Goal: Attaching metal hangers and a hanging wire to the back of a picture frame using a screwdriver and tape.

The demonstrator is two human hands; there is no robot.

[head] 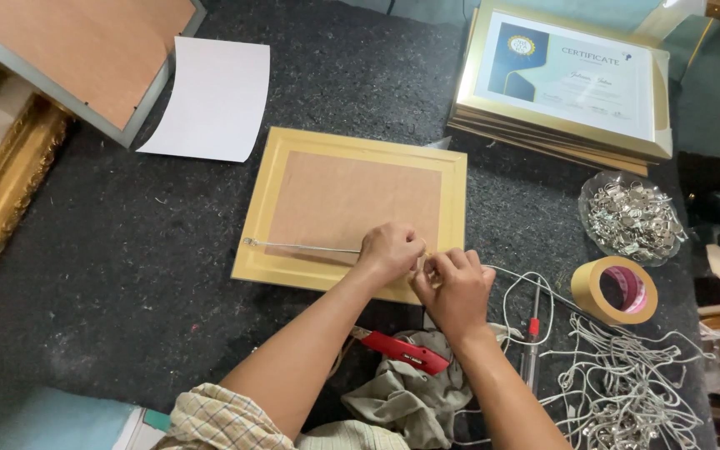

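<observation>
I see a flat rectangular gold picture frame point(270, 218) lying face down on the dark, coarse, lint-flecked felt surface point(127, 275), its smooth brown fibreboard backing point(335, 196) turned up. My left hand point(389, 252) sits clenched over the frame's near rail, its grip closed on the end of a thin, straight metal rod point(293, 247) that runs leftward across the backing's lower edge. My right hand point(453, 283) is just beside it, almost touching, fingers pinched together at the frame's near right corner; what that grip holds is too small to tell. So the frame lies directly under and ahead of both grips, with the rod stretched out to the left of them. Near my right wrist lie a red utility knife point(406, 351) on a crumpled grey cloth point(406, 400), and a loose tangle of white cord point(627, 375). Further right sit a round roll of tan tape point(593, 292) and a clear dish of shiny metal hangers point(631, 218). At the far right rests a stack of gold frames point(543, 133), the top one showing a white certificate with a dark blue corner panel and a round gold seal. A curled white sheet point(210, 98) lies at the far left.
</observation>
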